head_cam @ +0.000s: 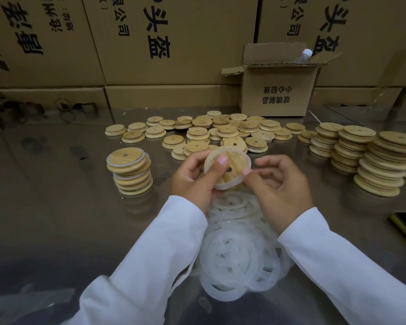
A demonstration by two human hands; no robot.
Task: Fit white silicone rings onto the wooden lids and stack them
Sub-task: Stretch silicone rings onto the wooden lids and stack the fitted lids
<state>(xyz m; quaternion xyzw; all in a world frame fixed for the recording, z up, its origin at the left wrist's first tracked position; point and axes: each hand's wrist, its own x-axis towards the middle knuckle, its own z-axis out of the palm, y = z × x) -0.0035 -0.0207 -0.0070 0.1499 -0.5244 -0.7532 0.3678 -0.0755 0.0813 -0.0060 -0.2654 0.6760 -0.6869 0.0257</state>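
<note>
Seating a translucent white silicone ring (248, 163) round the rim of a round pale wooden lid with a small centre hole (230, 171), I have the fitting step in hand. My left hand (193, 181) is closed on the lid's left edge, thumb pressed flat on its face, holding it tilted above the reflective steel worktop (56, 207). My right hand (280, 184) is part curled, forefinger and thumb pinching the ring at the lid's right edge. The ring appears to sit round most of the rim; whether it is fully seated on the near side I cannot tell.

Next move, as I judge it: press the ring home all round, then carry the lid left to the stack of ringed lids (131, 173).

Counts:
- One lid in hand, with one ring on it.
- One finished stack at left, roughly nine lids; its lower layers blur together.
- Three tall stacks of bare wooden lids (370, 158) at right, each too closely layered to count.
- A loose scatter of bare lids (220, 131) at the far middle, several dozen.
- A heap of loose white rings (239, 249) near me, overlapping; uncountable.
</note>
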